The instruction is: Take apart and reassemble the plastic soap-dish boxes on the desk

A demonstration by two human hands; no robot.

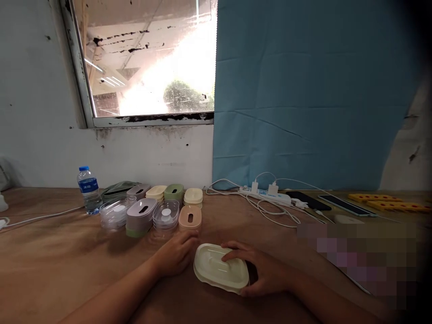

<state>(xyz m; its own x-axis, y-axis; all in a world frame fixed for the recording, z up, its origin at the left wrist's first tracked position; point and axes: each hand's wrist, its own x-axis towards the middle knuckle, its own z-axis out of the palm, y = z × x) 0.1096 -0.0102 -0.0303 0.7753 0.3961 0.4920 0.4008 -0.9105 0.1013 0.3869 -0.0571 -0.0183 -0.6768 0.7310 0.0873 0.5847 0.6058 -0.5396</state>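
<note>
My right hand (261,270) grips the right end of a pale yellow-green plastic box (219,267), thumb at its near edge and fingers over the far rim. A shallow recessed face of the box is turned up toward me. My left hand (178,253) has its fingers curled together just left of the box, by the foot of a peach-coloured lid with a slot (190,218). Whatever lies under those fingers is hidden. Beside that lid stand clear plastic containers (165,215) with a white round knob and a lilac slotted lid (141,209) on a stack.
Behind are a green slotted lid (174,192), cream stacked boxes (193,196) and a water bottle (89,191). A power strip (265,196) with looping white cables, phones (347,205) and yellow perforated strips (398,206) lie at the right. A blue cloth (303,99) covers the wall.
</note>
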